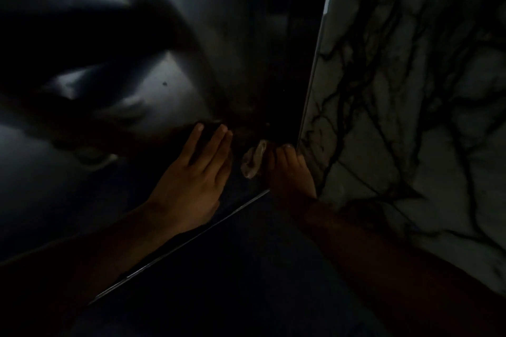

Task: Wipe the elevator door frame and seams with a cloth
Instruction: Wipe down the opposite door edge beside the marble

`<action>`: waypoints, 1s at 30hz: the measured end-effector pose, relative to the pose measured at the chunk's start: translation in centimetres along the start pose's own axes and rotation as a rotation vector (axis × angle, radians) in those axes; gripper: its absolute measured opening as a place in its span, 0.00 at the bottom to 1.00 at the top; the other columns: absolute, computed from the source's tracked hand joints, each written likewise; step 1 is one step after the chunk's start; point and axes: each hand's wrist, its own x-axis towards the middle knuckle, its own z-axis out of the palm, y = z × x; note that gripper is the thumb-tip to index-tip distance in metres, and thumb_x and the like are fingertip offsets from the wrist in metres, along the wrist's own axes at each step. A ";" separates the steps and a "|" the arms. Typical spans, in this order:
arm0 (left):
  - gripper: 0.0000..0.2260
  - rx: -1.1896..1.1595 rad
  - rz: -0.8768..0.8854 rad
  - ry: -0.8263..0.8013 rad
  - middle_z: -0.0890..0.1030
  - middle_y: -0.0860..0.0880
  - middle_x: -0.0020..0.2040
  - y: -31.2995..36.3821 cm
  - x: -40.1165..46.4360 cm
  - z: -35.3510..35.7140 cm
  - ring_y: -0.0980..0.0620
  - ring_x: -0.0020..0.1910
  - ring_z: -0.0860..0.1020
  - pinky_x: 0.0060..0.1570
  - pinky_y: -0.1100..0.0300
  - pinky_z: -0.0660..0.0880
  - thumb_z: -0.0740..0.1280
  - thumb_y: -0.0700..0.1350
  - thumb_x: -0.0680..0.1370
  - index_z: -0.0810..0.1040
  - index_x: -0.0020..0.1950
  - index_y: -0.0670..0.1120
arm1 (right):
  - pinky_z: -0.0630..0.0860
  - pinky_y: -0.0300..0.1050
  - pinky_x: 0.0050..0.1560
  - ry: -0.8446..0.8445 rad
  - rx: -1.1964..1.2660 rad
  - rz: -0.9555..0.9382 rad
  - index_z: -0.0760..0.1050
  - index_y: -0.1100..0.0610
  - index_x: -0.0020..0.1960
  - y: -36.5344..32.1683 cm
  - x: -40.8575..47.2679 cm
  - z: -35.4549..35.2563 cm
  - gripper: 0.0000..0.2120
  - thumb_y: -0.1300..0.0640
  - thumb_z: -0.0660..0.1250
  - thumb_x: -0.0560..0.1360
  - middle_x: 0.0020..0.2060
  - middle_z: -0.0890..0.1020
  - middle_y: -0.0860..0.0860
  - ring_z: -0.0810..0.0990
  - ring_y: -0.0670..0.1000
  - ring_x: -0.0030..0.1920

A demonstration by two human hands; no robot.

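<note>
The scene is very dark. A reflective metal elevator door (pixel 169 85) fills the left and centre. Its dark frame panel (pixel 295 63) runs down to a thin bright edge strip (pixel 315 68) against the wall. My left hand (pixel 191 178) lies flat on the door, fingers straight and slightly apart. My right hand (pixel 290 172) is closed around a small pale cloth (pixel 253 159), pressed low on the frame panel beside the edge strip. Most of the cloth is hidden in my fist.
A white marble wall (pixel 410 117) with dark veins stands at the right, meeting the frame. A thin metal sill line (pixel 191 238) runs diagonally under my hands. The floor (pixel 232 282) below is nearly black. Blurred reflections show in the door.
</note>
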 end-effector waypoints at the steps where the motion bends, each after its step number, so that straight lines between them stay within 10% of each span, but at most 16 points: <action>1: 0.39 -0.018 0.018 0.004 0.59 0.28 0.77 0.1 -0.3 -0.1 0.30 0.79 0.51 0.75 0.29 0.44 0.70 0.54 0.67 0.69 0.71 0.32 | 0.75 0.46 0.41 -0.089 0.011 0.016 0.81 0.59 0.56 -0.3 -0.7 -0.2 0.15 0.53 0.68 0.72 0.43 0.82 0.54 0.82 0.57 0.44; 8: 0.35 -0.056 0.074 0.013 0.61 0.28 0.76 -1.8 -1.0 -3.3 0.30 0.78 0.54 0.76 0.33 0.46 0.60 0.53 0.70 0.69 0.71 0.32 | 0.75 0.48 0.45 -0.416 0.079 -0.096 0.82 0.53 0.42 1.3 -0.1 -6.3 0.30 0.43 0.80 0.42 0.46 0.81 0.55 0.80 0.59 0.48; 12: 0.35 -0.096 0.133 -0.037 0.62 0.28 0.76 -3.8 -1.5 -7.9 0.30 0.78 0.54 0.76 0.33 0.48 0.62 0.54 0.70 0.69 0.71 0.33 | 0.75 0.49 0.43 -0.284 0.149 -0.082 0.81 0.56 0.38 2.5 1.8 -12.8 0.07 0.55 0.68 0.63 0.42 0.81 0.56 0.81 0.61 0.45; 19: 0.39 -0.094 0.151 -0.099 0.63 0.30 0.76 -10.0 -1.0 -20.1 0.31 0.78 0.54 0.75 0.33 0.48 0.69 0.60 0.69 0.70 0.72 0.36 | 0.67 0.58 0.60 -0.598 0.099 -0.076 0.73 0.54 0.62 4.6 6.6 -25.8 0.19 0.54 0.67 0.72 0.62 0.69 0.56 0.65 0.62 0.64; 30: 0.39 -0.113 0.087 0.016 0.66 0.31 0.74 -26.7 0.4 -41.0 0.32 0.76 0.60 0.76 0.33 0.50 0.75 0.58 0.66 0.72 0.69 0.37 | 0.67 0.56 0.63 -0.453 0.128 -0.164 0.69 0.57 0.66 9.3 21.5 -48.0 0.17 0.57 0.58 0.78 0.63 0.70 0.55 0.64 0.62 0.66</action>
